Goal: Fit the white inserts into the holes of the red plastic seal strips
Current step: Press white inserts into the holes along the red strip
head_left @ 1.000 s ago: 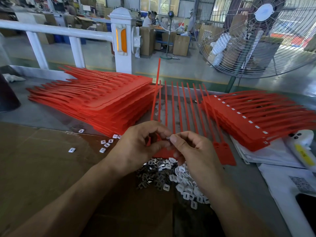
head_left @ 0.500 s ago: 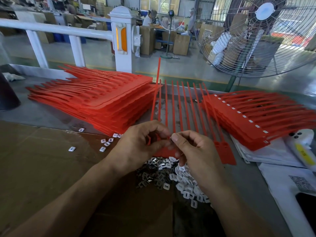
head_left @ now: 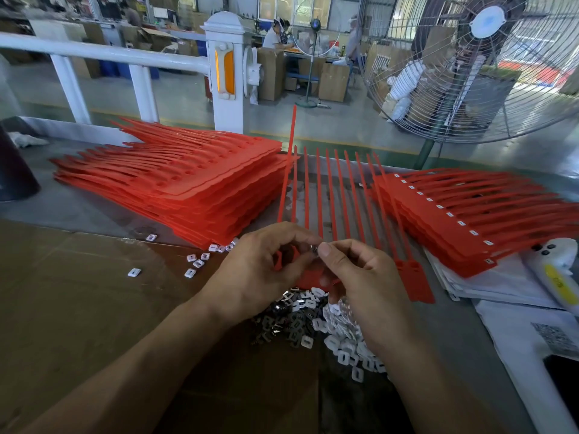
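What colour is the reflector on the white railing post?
Orange-amber reflector, set vertically in the white post; clearest in the head view.

Two stacks of red seal strips (head_left: 188, 186), two hands (head_left: 260, 270), one fan (head_left: 476, 67)

Left hand (head_left: 263, 270), right hand (head_left: 360, 277) pinching together

This is a factory floor: stacks of flat red plastic seal strips (head_left: 188, 186) cover a grey worktable (head_left: 72, 208), a large wire-caged industrial fan (head_left: 476, 67) stands close by, and brown cardboard cartons (head_left: 333, 81) surround seated workers (head_left: 275, 34) beyond a white railing (head_left: 103, 54).
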The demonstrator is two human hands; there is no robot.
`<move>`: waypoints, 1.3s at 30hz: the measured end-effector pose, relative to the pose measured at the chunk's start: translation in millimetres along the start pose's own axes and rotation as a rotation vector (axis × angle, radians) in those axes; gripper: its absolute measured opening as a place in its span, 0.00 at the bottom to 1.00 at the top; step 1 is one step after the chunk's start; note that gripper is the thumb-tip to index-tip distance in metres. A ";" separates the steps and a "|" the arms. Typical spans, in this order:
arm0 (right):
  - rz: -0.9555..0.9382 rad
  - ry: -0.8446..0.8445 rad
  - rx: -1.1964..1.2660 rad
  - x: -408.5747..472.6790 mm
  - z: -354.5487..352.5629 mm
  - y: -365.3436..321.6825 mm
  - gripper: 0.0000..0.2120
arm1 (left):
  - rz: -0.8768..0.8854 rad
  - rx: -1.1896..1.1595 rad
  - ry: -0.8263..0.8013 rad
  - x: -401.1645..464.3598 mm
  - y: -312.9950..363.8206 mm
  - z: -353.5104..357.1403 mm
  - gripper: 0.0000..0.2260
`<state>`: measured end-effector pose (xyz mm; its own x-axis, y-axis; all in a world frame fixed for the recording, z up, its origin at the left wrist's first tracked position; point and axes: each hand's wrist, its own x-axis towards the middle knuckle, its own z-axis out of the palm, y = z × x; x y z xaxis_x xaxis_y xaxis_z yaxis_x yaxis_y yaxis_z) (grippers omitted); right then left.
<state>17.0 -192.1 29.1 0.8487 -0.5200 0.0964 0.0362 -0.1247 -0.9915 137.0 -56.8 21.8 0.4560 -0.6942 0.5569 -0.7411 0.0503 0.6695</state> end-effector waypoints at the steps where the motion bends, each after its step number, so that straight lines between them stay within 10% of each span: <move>1: 0.000 -0.008 -0.006 0.0 -0.1 -0.1 0.07 | 0.001 -0.004 0.000 0.1 0.3 0.0 0.09; 39: -0.018 -0.015 0.032 -0.5 0.3 -1.1 0.08 | 0.039 -0.002 0.168 1.0 -2.4 0.2 0.03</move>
<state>16.7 -191.5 30.1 0.8555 -0.5052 0.1135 0.0683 -0.1073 -0.9919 139.1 -57.7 20.6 0.5032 -0.5621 0.6564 -0.7586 0.0766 0.6470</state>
